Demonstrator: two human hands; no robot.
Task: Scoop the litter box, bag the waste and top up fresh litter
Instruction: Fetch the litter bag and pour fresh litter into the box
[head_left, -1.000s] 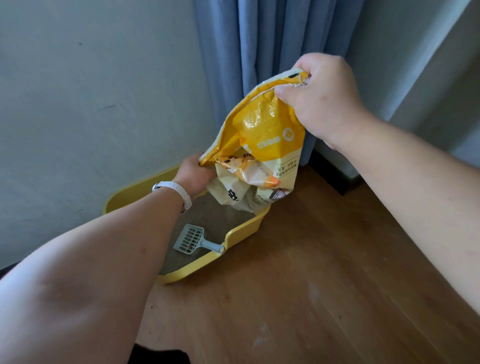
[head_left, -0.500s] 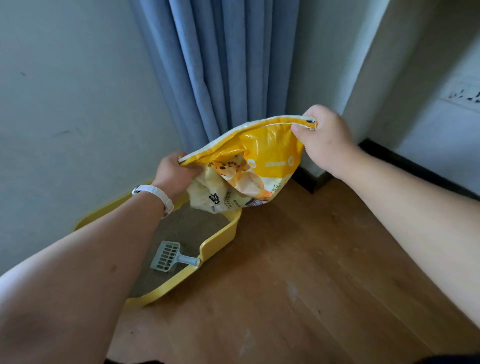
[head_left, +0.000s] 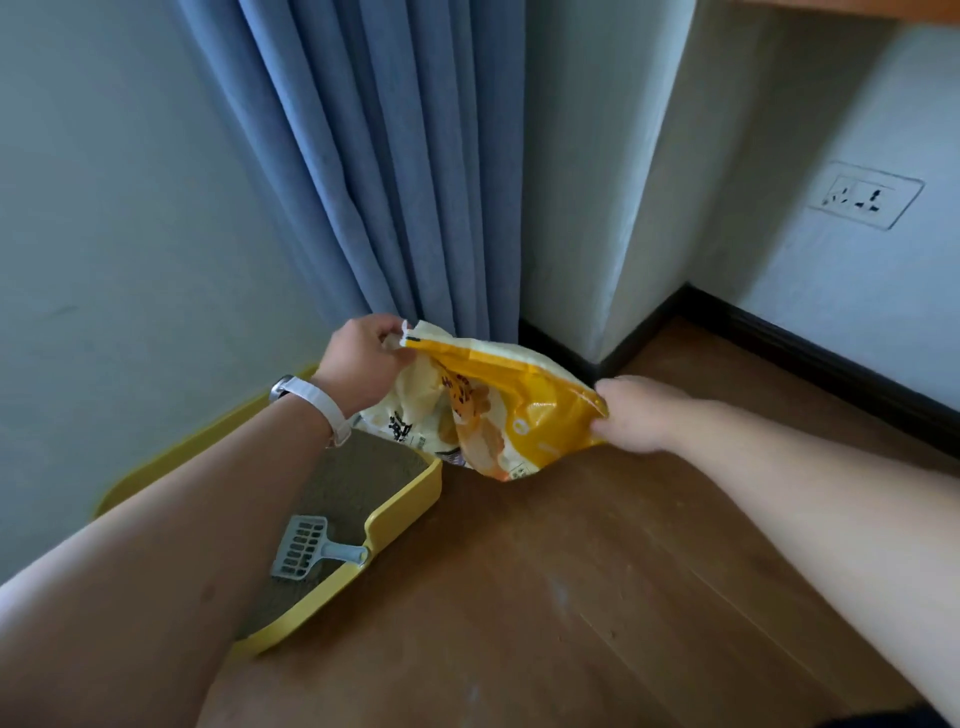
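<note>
Top-up step, by the look of things. Gripping the litter bag (head_left: 519, 410) at both ends: left hand (head_left: 363, 358) pinching the white top corner at the bag's 10 o'clock, fingers curled; right hand (head_left: 639, 415) clamped on the orange edge at its 3 o'clock. Held low, crumpled and slack between the two, clear of the wooden floor (head_left: 571, 571), lower left part over the far end of the yellow litter box (head_left: 410, 499), the rest over bare boards.

Box at 7 o'clock from the bag, set against the wall, with brown litter (head_left: 363, 478) inside and the grey scoop (head_left: 306, 545) at the box's 5 o'clock, handle propped on the near rim. Blue curtain (head_left: 389, 182) at 12 o'clock, wall socket (head_left: 865, 195) at 2 o'clock.

Mouth open or sealed, full or nearly spent: hard to tell from this angle. No grains seen falling.

Next, most likely: shift the bag toward 8 o'clock until fully above the litter, turn the open corner downward with the left hand, lift the right-hand end, and pour slowly. Aim away from the scoop, and keep the stream inside the rim to avoid spilling grains onto the floor at the box's 3 o'clock.
</note>
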